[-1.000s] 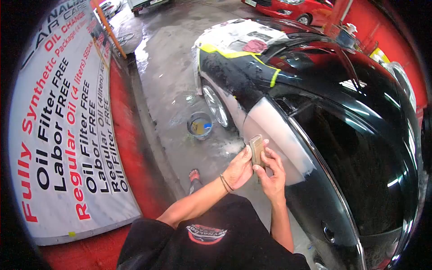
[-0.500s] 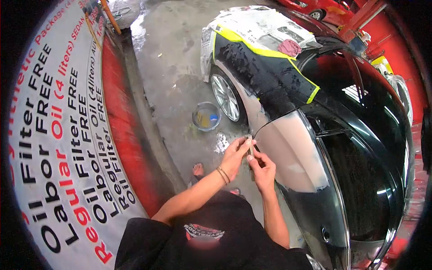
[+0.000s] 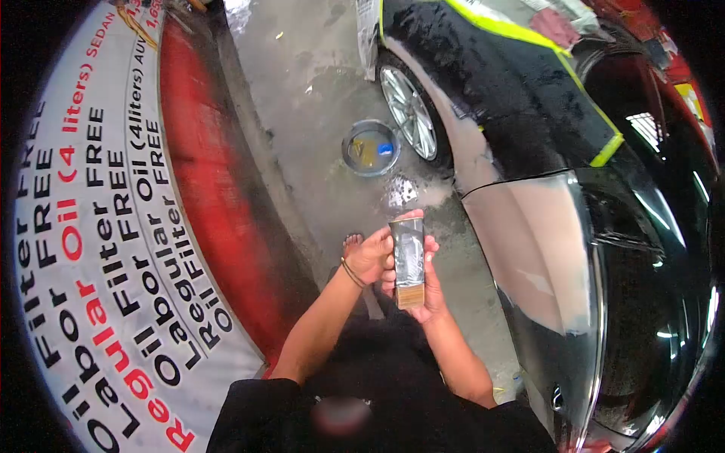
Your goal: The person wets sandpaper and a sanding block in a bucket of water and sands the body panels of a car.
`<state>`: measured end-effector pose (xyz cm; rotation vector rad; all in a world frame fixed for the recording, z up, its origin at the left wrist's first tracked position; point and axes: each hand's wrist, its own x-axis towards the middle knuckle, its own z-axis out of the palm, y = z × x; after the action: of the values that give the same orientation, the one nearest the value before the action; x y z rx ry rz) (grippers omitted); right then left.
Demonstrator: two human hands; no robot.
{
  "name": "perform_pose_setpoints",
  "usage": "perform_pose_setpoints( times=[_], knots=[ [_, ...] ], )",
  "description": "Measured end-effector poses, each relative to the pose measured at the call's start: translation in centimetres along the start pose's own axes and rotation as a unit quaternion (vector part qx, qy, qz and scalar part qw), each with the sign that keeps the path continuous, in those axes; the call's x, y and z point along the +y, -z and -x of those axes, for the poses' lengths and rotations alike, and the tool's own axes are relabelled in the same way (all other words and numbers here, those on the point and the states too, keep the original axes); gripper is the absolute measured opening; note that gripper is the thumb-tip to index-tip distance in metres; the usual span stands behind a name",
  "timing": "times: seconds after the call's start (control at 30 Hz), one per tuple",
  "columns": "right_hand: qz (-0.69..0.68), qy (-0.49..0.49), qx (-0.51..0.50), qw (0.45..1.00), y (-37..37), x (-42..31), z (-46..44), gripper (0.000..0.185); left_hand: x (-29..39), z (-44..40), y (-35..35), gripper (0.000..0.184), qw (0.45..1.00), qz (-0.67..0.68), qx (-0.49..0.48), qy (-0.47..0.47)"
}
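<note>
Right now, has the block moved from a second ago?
Yes: in view, the block has shifted left relative to the pale door patch, which it overlapped then.

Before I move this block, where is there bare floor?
The wide patch of floor between the red wall and the bucket looks mostly bare, though wet. A narrower strip lies between the right hand and the car's pale panel. It is crowded between the bucket and the wheel, and by the left hand, where a foot shows.

Over my feed I made out "Regular Oil (4 liters) SEDAN", "Oil Filter FREE" and "Labor FREE" on the white banner (image 3: 106,249).
</note>
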<state>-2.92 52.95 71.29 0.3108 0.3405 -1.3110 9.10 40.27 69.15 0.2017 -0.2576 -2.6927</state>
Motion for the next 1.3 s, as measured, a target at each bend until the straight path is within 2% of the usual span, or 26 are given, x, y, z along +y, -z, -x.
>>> perform_pose_setpoints(
  times=[0.07, 0.13, 0.23, 0.27, 0.37, 0.53, 0.57, 0.67, 0.77, 0.87, 0.97, 1.1, 1.3],
  knots=[
    [0.002, 0.002, 0.03, 1.0, 3.0, 0.0, -1.8, 0.076, -0.2, -0.4, 3.8, 0.083, 1.0, 0.002, 0.025, -0.013],
    [0.005, 0.008, 0.066, 0.998, 6.1, -0.6, -4.3, 0.074, -0.4, -0.6, 8.5, 0.075, 0.994, -0.04, 0.098, -0.012],
    [0.211, -0.008, 0.295, 0.932, 11.7, -2.2, -9.1, 0.066, -1.3, -0.9, 15.9, 0.056, 0.969, -0.057, 0.23, -0.065],
    [0.33, -0.092, 0.329, 0.88, 16.2, -3.6, -10.2, 0.059, -1.5, -0.6, 18.4, 0.049, 0.954, -0.056, 0.281, -0.086],
    [0.61, -0.091, 0.284, 0.735, 24.5, -5.1, -13.9, 0.048, -1.7, 0.7, 25.2, 0.033, 0.912, -0.036, 0.39, -0.121],
    [0.845, 0.019, 0.177, 0.505, 30.6, -8.3, -21.8, 0.043, -3.8, 0.0, 31.5, 0.034, 0.877, -0.052, 0.469, -0.093],
    [0.88, 0.048, 0.148, 0.448, 31.2, -9.0, -24.0, 0.042, -4.0, -0.5, 32.5, 0.034, 0.877, -0.063, 0.468, -0.086],
    [0.924, 0.094, 0.08, 0.361, 31.9, -10.7, -31.1, 0.044, -3.6, -2.1, 36.4, 0.035, 0.892, -0.059, 0.439, -0.089],
    [0.958, 0.218, 0.014, 0.184, 34.8, -12.3, -38.4, 0.046, -3.0, -4.0, 38.7, 0.042, 0.893, -0.073, 0.436, -0.084],
    [0.987, 0.136, -0.002, 0.089, 37.4, -13.5, -44.0, 0.04, -0.5, -5.3, 39.2, 0.046, 0.897, -0.093, 0.425, -0.072],
    [0.994, 0.066, -0.023, 0.083, 40.7, -14.4, -47.3, 0.032, 1.8, -6.4, 37.5, 0.046, 0.885, -0.128, 0.427, -0.134],
    [0.976, 0.191, -0.088, 0.064, 42.7, -15.7, -47.2, 0.039, 3.4, -5.7, 40.1, 0.044, 0.907, -0.16, 0.347, -0.179],
    [0.981, 0.18, -0.049, 0.056, 44.0, -13.7, -44.7, 0.04, 3.7, -7.9, 40.0, 0.04, 0.915, -0.168, 0.264, -0.255]
  ],
)
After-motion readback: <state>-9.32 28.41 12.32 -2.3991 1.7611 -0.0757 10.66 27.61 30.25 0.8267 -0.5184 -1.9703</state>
